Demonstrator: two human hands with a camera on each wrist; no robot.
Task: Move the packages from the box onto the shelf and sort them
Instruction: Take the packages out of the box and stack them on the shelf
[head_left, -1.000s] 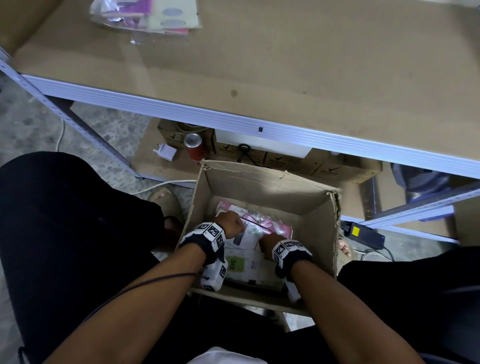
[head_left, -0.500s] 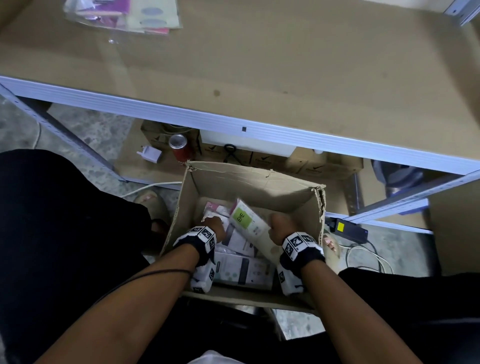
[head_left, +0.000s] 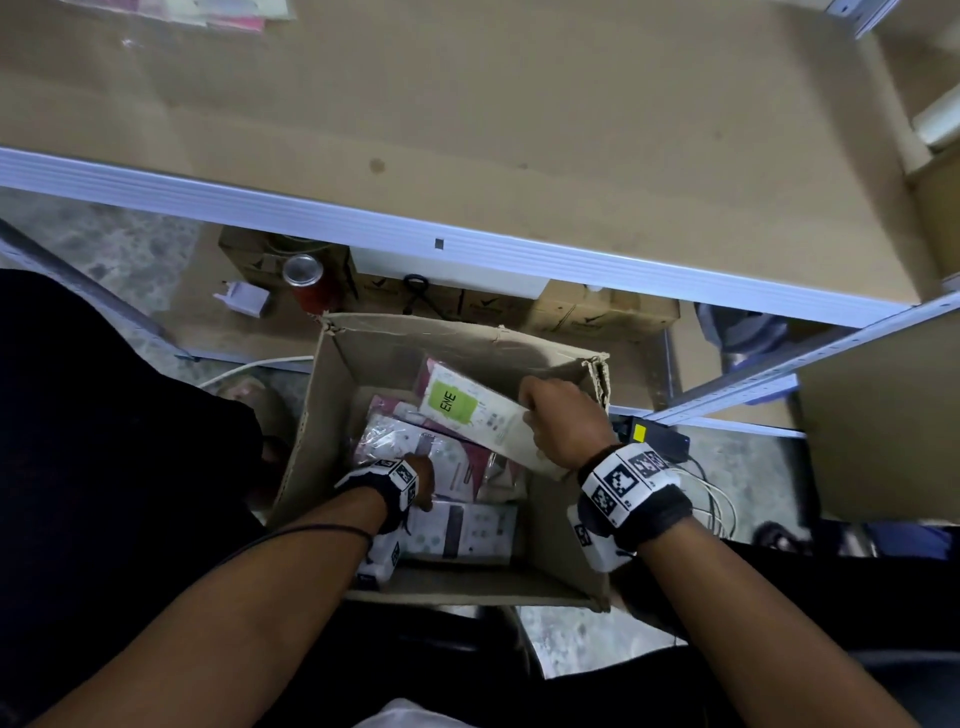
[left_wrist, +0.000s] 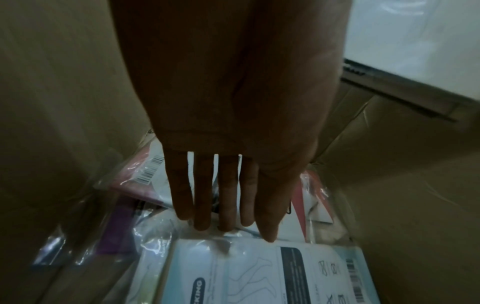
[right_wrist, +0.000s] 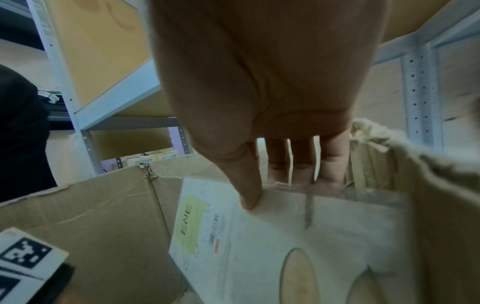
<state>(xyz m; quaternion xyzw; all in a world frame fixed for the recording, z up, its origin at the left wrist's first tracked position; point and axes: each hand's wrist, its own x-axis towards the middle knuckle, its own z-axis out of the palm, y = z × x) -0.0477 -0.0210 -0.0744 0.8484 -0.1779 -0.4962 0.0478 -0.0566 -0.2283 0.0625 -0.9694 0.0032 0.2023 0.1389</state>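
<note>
An open cardboard box (head_left: 457, 330) stands on the floor below the shelf (head_left: 467, 130). My right hand (head_left: 540, 415) pinches a white package with a green ENE label (head_left: 467, 410) and holds it tilted above the box's right side. In the right wrist view the thumb (right_wrist: 250, 201) lies on top of that package (right_wrist: 259, 246) and the fingers are behind it. My left hand (head_left: 421, 475) is low in the box. Its straight fingers (left_wrist: 226, 224) touch clear-bagged packages (left_wrist: 259, 273). Several pink and white packages (head_left: 457, 467) lie in the box.
Under the shelf stand a red can (head_left: 304, 278), a white plug (head_left: 244, 299), scissors (head_left: 415, 286) and flat cartons (head_left: 597, 312). A black adapter with cables (head_left: 660, 439) lies right of the box. Sorted packages (head_left: 218, 10) sit at the shelf's far left. My dark-clothed legs flank the box.
My right hand has raised the white ENE package higher and to the right, tilting it clear of the pile. My left hand has stayed down on the packages in the box.
</note>
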